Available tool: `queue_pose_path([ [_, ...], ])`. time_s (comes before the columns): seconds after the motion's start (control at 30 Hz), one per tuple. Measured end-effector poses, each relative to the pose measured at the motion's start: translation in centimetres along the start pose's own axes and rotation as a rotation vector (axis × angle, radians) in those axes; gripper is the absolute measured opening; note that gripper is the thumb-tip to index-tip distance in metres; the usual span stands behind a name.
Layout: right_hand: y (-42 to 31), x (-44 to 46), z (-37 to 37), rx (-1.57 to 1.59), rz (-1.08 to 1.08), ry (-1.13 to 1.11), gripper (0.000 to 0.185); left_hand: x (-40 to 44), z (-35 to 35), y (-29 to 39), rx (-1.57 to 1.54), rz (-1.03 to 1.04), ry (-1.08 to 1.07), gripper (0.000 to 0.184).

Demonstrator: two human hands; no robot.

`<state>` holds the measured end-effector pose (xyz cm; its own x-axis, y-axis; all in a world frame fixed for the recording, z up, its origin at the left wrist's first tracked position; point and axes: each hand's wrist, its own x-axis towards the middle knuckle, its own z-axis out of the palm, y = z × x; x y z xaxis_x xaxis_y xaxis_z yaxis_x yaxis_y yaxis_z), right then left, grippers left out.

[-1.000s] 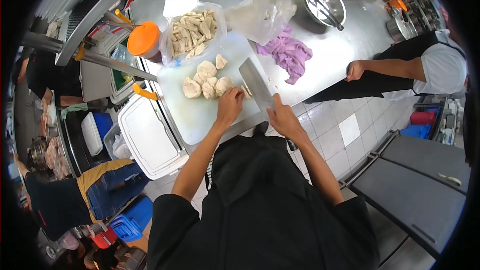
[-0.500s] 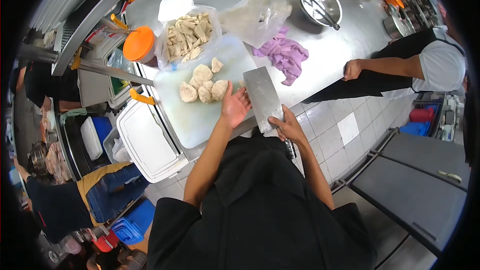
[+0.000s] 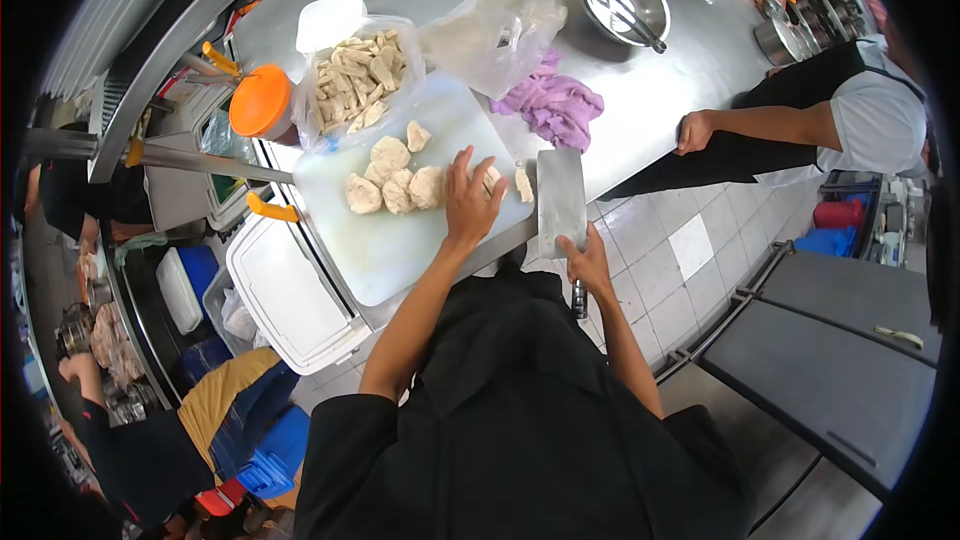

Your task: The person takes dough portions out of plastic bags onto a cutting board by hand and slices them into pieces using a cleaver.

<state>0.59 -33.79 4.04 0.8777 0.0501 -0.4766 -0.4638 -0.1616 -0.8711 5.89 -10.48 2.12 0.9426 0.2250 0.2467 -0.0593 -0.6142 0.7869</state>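
My right hand (image 3: 588, 258) grips the dark handle of a cleaver (image 3: 562, 200), its broad blade pointing away from me beside the cutting board's right edge. Over the white cutting board (image 3: 400, 255), my left hand (image 3: 472, 202) has its fingers spread. A pale piece (image 3: 490, 180) shows partly behind those fingers; whether they touch it I cannot tell. One thin pale slice (image 3: 523, 185) lies between that hand and the blade. To the left sit several rough, pale lumps (image 3: 391, 153) of food, close together. Pale cut strips (image 3: 358, 80) fill an open plastic bag at the board's far side.
A crumpled purple cloth (image 3: 555, 105), a clear plastic bag (image 3: 505, 30) and a steel bowl (image 3: 625, 0) with a utensil lie on the steel table (image 3: 690, 25). An orange-lidded tub (image 3: 261, 102) stands left. One co-worker's hand (image 3: 694, 132) rests at the table's right edge.
My left hand has turned from palm up to palm down over the pale pieces. The cleaver has moved right, off the board's edge, uncovering the thin slice.
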Motion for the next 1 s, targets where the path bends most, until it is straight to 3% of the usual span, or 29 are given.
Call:
queue_pose_path([
  [0.07,0.1,-0.4,0.1,0.038,-0.007,-0.003,0.031,0.0,0.5,0.4,0.277,0.269,-0.052,0.043],
  [0.23,0.7,-0.8,0.4,0.013,0.030,-0.040,0.033,1.0,2.3,1.4,0.347,0.261,-0.111,0.057],
  [0.3,0.6,-0.7,0.5,-0.008,0.034,-0.050,0.034,1.3,2.5,1.4,0.457,0.124,-0.097,0.058],
  [0.4,0.6,-0.7,1.0,-0.086,0.027,-0.089,0.035,0.9,1.5,0.5,0.457,0.028,-0.075,0.058],
  [0.5,0.0,-0.7,2.1,-0.138,0.030,-0.143,0.038,-0.1,0.9,-1.4,0.237,0.080,-0.050,0.059],
  [0.77,-1.8,0.4,7.2,-0.339,0.000,-0.313,0.055,-0.2,0.6,-1.1,0.101,0.104,0.053,0.056],
  [0.9,-3.6,0.7,8.0,-0.371,-0.056,-0.356,0.056,1.0,-0.9,-0.5,0.032,0.129,0.118,0.052],
  [1.0,-8.1,1.3,9.5,-0.198,-0.160,-0.368,0.045,5.4,-4.5,0.8,0.097,0.174,0.168,0.056],
])
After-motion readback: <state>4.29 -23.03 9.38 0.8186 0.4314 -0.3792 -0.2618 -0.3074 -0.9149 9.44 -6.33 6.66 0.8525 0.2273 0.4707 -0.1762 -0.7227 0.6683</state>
